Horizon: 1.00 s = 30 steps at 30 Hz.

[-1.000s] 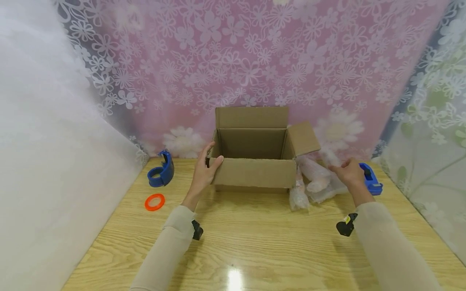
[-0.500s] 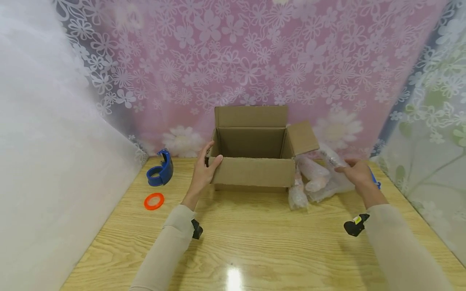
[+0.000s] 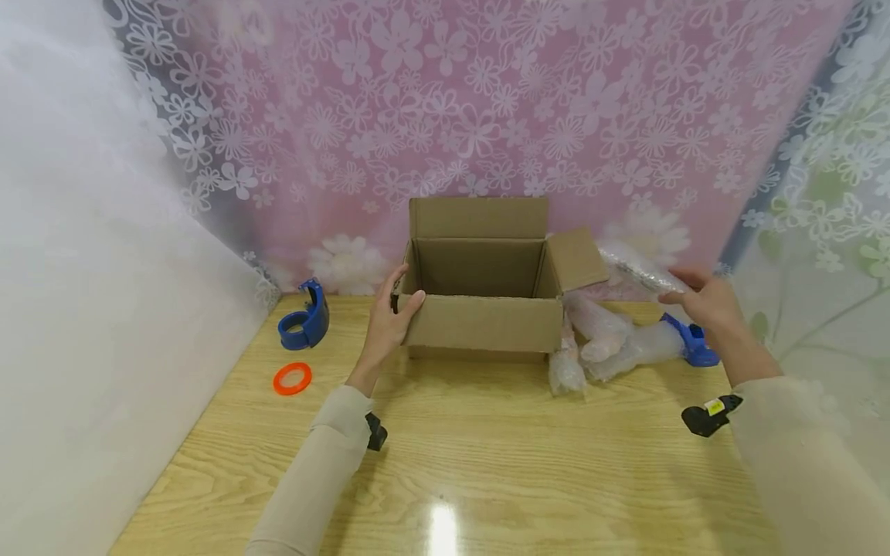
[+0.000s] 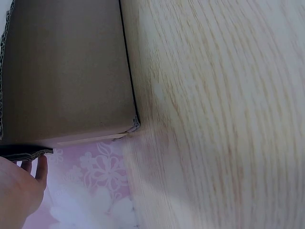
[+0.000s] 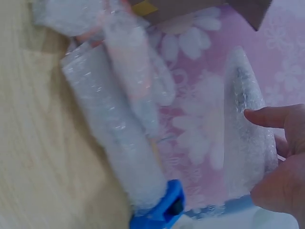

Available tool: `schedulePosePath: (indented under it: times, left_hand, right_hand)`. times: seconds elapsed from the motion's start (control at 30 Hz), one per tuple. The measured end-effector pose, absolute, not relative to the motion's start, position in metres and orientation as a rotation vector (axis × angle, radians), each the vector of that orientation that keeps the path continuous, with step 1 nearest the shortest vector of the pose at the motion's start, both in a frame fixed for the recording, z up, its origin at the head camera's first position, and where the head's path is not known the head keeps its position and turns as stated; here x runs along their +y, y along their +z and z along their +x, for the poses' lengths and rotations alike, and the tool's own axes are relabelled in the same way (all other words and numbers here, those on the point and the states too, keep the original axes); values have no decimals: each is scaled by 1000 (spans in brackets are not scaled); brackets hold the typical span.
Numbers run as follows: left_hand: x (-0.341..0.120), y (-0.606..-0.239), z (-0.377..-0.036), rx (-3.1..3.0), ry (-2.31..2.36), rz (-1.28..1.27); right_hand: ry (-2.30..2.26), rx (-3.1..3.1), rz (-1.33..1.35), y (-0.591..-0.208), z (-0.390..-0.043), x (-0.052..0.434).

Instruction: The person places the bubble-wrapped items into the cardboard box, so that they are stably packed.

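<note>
Moved wrapped bundle (image 3: 638, 269) right | pinched near-right end with right hand (image 3: 712, 305) | slanted long axis far-left toward box (image 3: 483, 324) | gripped box's left edge with left hand (image 3: 385, 320)

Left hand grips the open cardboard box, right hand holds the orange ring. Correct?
Not quite: the right hand holds a bubble-wrapped item, as the right wrist view shows, not the orange ring. The left hand does grip the open cardboard box.

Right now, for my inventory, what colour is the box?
The box is brown, clearest in the head view.
</note>
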<state>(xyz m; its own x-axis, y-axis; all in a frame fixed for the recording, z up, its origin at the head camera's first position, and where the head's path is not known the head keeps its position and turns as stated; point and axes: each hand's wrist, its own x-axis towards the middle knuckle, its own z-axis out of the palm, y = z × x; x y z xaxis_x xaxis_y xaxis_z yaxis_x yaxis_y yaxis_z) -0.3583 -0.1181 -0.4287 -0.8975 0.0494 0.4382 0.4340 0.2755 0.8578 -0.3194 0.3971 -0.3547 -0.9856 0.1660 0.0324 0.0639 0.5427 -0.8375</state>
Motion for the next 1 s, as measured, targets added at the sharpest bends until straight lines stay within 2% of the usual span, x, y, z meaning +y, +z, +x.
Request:
schedulePosePath:
  times: [0.5, 1.0]
  left_hand:
    - [-117, -427, -356, -2238, -1670, -413]
    - [-119, -429, -358, -2225, -1719, -438]
  right_hand:
    - [1386, -2615, -112, -284, -320, 379]
    - [1386, -2628, 231, -258, -321, 304]
